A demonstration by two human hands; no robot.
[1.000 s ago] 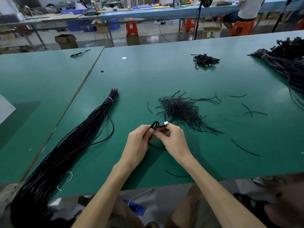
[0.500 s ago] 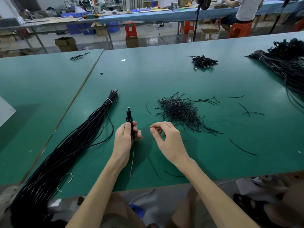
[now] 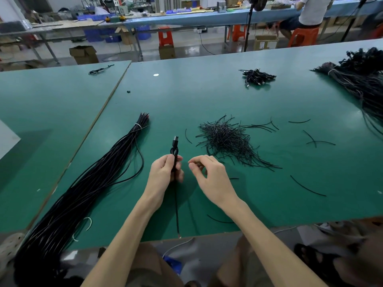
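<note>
I have the left hand (image 3: pixel 163 175) clamped round a thin black cable (image 3: pixel 175 151), just left of the heap of short black ties (image 3: pixel 226 139). Its plug (image 3: pixel 176 139) points away and its tail trails toward me. I judge it light, limp and springy, best gripped just below the loop under the plug. The right hand (image 3: pixel 209 175) hangs between cable and heap, fingers loosely curled, seemingly empty. The left palm hides how the folds lie.

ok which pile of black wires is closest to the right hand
The loose heap of short wires just past the right hand; the long bundle lies far left, the coiled pile and right bundle farther back.
</note>
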